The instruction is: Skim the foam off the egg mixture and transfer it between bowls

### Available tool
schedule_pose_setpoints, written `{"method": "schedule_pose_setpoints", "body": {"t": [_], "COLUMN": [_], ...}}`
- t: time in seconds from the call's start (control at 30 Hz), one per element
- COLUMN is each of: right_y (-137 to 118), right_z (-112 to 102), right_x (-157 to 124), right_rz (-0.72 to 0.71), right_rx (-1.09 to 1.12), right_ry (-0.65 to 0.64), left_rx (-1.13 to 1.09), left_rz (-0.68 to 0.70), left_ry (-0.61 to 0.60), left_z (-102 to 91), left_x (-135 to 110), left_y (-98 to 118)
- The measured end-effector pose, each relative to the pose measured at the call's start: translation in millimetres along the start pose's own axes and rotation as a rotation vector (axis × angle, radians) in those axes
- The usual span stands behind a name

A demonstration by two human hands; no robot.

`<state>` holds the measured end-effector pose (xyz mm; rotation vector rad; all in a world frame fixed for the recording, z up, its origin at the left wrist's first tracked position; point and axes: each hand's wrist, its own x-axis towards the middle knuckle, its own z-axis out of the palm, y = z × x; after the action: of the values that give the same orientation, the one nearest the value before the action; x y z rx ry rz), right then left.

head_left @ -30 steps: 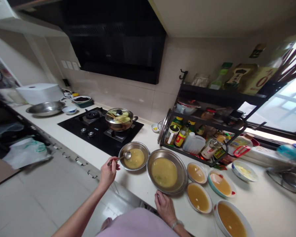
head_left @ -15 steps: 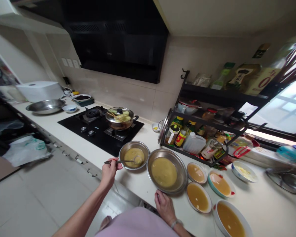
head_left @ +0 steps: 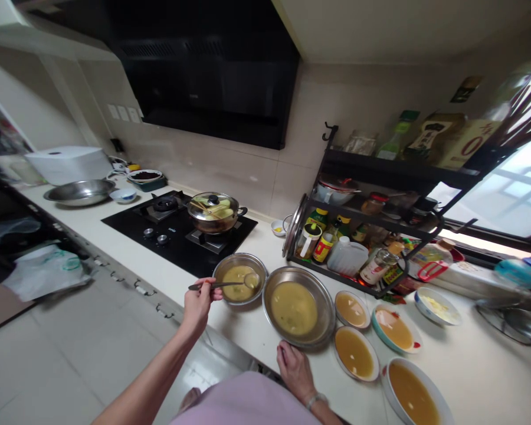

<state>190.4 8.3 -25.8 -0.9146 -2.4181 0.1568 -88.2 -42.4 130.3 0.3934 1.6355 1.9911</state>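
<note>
My left hand (head_left: 199, 307) is closed round the dark handle of a spoon (head_left: 216, 285). The spoon's round end sits in the yellowish liquid of the smaller steel bowl (head_left: 262, 273), near its right side. To the right stands a larger steel basin (head_left: 325, 295) with similar liquid and a few pale bits. My right hand (head_left: 294, 366) rests at the counter's front edge, just below the basin's near rim. Its fingers are curled in, and I see nothing in them.
Several bowls of orange-brown liquid, among them a white bowl (head_left: 375, 369), stand at the right. A lidded pot (head_left: 212, 219) sits on the black gas stove (head_left: 128, 221). Behind the basin is a black rack (head_left: 380, 221) of bottles. A wide steel pan (head_left: 82, 192) lies far left.
The spoon's end has shifted slightly up and to the right inside the smaller bowl. My right hand stays where it was.
</note>
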Motion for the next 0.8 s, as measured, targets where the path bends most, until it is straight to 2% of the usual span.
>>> {"method": "schedule_pose_setpoints", "body": {"t": [0.2,0.43,0.67,0.8], "right_y": [-1,-2,-2,-2], "right_z": [-2,-3,-3,-2], "right_x": [0,2,1,1], "right_rz": [0.000,0.008,0.009,0.014], "right_rx": [0.020,0.028,0.012,0.014], "right_ry": [0.016,0.019,0.007,0.034], "left_rx": [0.000,0.082,0.329,0.385], "left_rz": [0.013,0.070,0.325,0.411], "left_ry": [-0.089,-0.287,-0.499,-0.523], "left_z": [11.9,30.7,34.1,32.7], "left_x": [-8,-34,-53,-55], "left_y": [1,0,-12,-10]}}
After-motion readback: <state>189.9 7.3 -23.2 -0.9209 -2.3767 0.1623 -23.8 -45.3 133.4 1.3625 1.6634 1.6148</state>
